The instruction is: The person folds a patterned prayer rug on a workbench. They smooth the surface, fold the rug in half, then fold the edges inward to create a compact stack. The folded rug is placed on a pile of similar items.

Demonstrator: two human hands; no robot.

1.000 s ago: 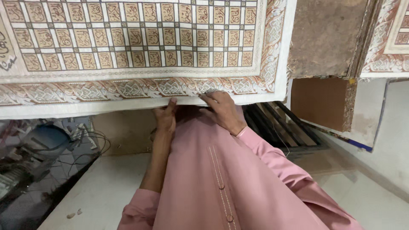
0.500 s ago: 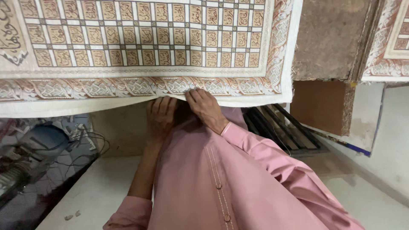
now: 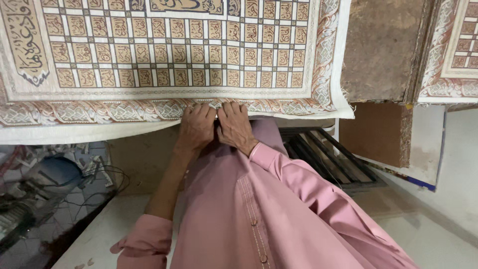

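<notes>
Close together, both hands sit at the near edge of the woven tapestry (image 3: 164,55), knuckles up, thumbs almost touching. Left hand (image 3: 196,127) has its fingers curled over the cloth's patterned border; right hand (image 3: 235,125) does the same just beside it. Both look closed on the hem (fingertips are hidden under the fold, so how firm the pinch is I cannot tell).

Tapestry lies directly ahead of and above the hands, spread flat on a work surface, its long axis running left to right across the view. Grid of small tan panels in the middle, scrolled reddish border, plain white selvedge (image 3: 74,133) hanging off the near edge. The hands meet right of centre along that edge, nearer the tapestry's right corner (image 3: 343,107); the right hand is the closer one to it.

Outward: pink sleeves and shirt front (image 3: 259,214) fill the lower middle. Past the right corner, a brown board (image 3: 381,50), then part of a second patterned piece (image 3: 450,50) at the far right. Below right, a dark slatted frame (image 3: 323,157) leans near the wall. Lower left, a clutter of cables and a blue object (image 3: 55,172). Pale floor on both sides of the person gives some room.
</notes>
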